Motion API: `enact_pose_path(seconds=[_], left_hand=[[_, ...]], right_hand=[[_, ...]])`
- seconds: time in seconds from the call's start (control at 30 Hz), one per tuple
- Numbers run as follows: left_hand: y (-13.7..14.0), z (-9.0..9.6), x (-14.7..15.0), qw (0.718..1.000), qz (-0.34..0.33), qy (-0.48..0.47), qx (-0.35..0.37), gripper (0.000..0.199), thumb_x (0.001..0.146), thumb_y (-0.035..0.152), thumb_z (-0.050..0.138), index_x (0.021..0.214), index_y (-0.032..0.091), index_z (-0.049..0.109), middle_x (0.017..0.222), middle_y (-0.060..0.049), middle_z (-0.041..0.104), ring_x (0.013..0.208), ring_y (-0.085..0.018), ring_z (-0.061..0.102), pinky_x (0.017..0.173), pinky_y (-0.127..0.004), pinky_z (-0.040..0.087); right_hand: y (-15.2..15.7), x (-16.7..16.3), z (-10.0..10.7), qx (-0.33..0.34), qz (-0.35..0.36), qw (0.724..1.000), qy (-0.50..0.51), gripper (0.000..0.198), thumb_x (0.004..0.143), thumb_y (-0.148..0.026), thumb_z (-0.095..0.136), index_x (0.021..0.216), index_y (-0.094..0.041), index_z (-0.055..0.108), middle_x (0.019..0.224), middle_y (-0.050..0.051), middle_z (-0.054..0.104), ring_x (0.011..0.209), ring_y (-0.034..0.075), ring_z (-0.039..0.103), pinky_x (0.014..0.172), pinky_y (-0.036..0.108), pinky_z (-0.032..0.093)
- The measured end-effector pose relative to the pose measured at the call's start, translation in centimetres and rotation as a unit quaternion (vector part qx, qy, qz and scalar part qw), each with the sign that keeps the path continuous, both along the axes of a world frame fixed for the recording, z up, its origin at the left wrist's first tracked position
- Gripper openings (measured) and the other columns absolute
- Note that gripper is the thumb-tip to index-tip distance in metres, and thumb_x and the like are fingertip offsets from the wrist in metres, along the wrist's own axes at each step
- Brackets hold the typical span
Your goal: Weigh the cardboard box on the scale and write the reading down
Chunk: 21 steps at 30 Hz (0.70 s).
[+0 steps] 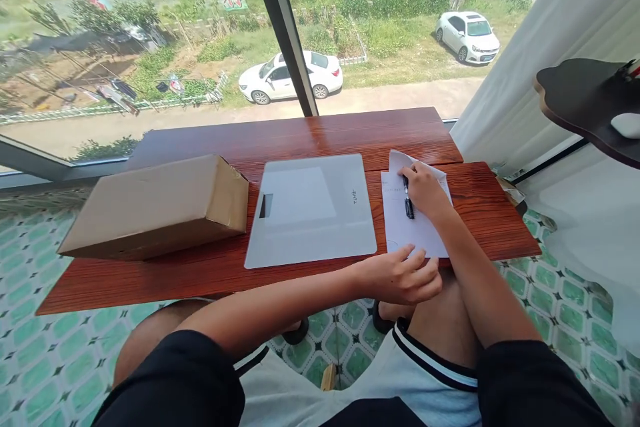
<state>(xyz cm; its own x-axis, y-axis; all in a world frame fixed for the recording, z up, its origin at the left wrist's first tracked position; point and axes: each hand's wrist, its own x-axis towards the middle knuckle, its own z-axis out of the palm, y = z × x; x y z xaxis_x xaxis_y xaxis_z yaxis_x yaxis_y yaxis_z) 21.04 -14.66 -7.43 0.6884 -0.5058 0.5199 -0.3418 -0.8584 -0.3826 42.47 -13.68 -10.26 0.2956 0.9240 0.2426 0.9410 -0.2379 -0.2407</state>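
Note:
My right hand (424,188) is over the upper part of some white paper (400,233), fingers pinched together at the far end of a black marker pen (409,205). The pen's thicker end points towards me. Behind that hand the paper's far edge curls up, and faint writing shows on the sheet. My left hand (407,275) hovers at the paper's near edge with its fingers loosely spread, holding nothing. To the left of the paper lies a flat white glass scale (313,213) with a small dark display window.
A closed brown cardboard box (150,203) sits on the left of the reddish wooden table (475,213). A dark shelf (575,90) juts in at the right, beside a white curtain (530,53). Large windows stand behind the table. My knees are below its front edge.

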Motion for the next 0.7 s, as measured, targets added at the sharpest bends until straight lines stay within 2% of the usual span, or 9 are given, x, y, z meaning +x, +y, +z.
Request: enact_pose_path(seconds=[0.17, 0.3, 0.4, 0.5, 0.6, 0.7], left_hand=[[2.2, 2.5, -3.1, 0.997, 0.068, -0.035, -0.023, 0.019, 0.091, 0.03, 0.055, 0.101, 0.016, 0.064, 0.108, -0.006, 0.072, 0.098, -0.019, 0.066, 0.088, -0.033, 0.054], [5.0, 5.1, -6.8, 0.976, 0.195, -0.064, -0.075, 0.027, 0.087, 0.017, 0.053, 0.113, 0.015, 0.06, 0.111, -0.006, 0.072, 0.095, -0.017, 0.067, 0.09, -0.032, 0.055], [7.5, 7.0, -10.1, 0.927, 0.317, -0.128, -0.151, 0.042, 0.083, 0.007, 0.048, 0.123, 0.016, 0.055, 0.109, -0.006, 0.073, 0.095, -0.017, 0.068, 0.081, -0.029, 0.055], [10.0, 8.6, -13.4, 0.875, 0.41, -0.197, -0.168, 0.039, 0.084, 0.01, 0.05, 0.121, 0.019, 0.056, 0.102, -0.005, 0.074, 0.089, -0.017, 0.069, 0.075, -0.028, 0.055], [11.9, 9.7, -16.7, 0.82, 0.484, -0.233, -0.198, 0.032, 0.086, 0.014, 0.049, 0.117, 0.019, 0.058, 0.102, -0.006, 0.074, 0.092, -0.02, 0.07, 0.08, -0.032, 0.055], [12.9, 9.3, -19.8, 0.768, 0.512, -0.273, -0.271, 0.029, 0.088, 0.017, 0.049, 0.115, 0.018, 0.059, 0.107, -0.007, 0.072, 0.099, -0.02, 0.068, 0.089, -0.035, 0.055]], right_hand=[[0.5, -0.3, 0.1, 0.038, -0.031, 0.998, -0.044, 0.044, 0.093, -0.007, 0.033, 0.125, -0.01, 0.062, 0.104, 0.015, 0.059, 0.097, 0.027, 0.057, 0.086, 0.036, 0.046], [0.3, -0.8, 0.4, 0.09, -0.022, 0.995, -0.033, 0.04, 0.096, -0.01, 0.033, 0.123, -0.01, 0.062, 0.107, 0.014, 0.065, 0.097, 0.026, 0.061, 0.079, 0.034, 0.048], [0.1, -1.0, 0.3, 0.136, -0.019, 0.99, -0.032, 0.037, 0.099, -0.016, 0.033, 0.121, -0.011, 0.063, 0.103, 0.013, 0.068, 0.094, 0.025, 0.063, 0.069, 0.032, 0.048], [0.2, -1.3, 0.1, 0.176, -0.007, 0.983, -0.051, 0.036, 0.101, -0.019, 0.035, 0.121, -0.011, 0.063, 0.096, 0.012, 0.069, 0.084, 0.023, 0.064, 0.063, 0.031, 0.046], [0.5, -1.8, -0.1, 0.21, 0.014, 0.974, -0.08, 0.033, 0.103, -0.021, 0.036, 0.122, -0.011, 0.062, 0.089, 0.008, 0.07, 0.078, 0.021, 0.064, 0.062, 0.03, 0.044], [0.4, -1.9, -0.3, 0.238, 0.046, 0.963, -0.115, 0.028, 0.104, -0.027, 0.04, 0.112, -0.013, 0.064, 0.087, 0.006, 0.07, 0.077, 0.019, 0.066, 0.063, 0.029, 0.044]])
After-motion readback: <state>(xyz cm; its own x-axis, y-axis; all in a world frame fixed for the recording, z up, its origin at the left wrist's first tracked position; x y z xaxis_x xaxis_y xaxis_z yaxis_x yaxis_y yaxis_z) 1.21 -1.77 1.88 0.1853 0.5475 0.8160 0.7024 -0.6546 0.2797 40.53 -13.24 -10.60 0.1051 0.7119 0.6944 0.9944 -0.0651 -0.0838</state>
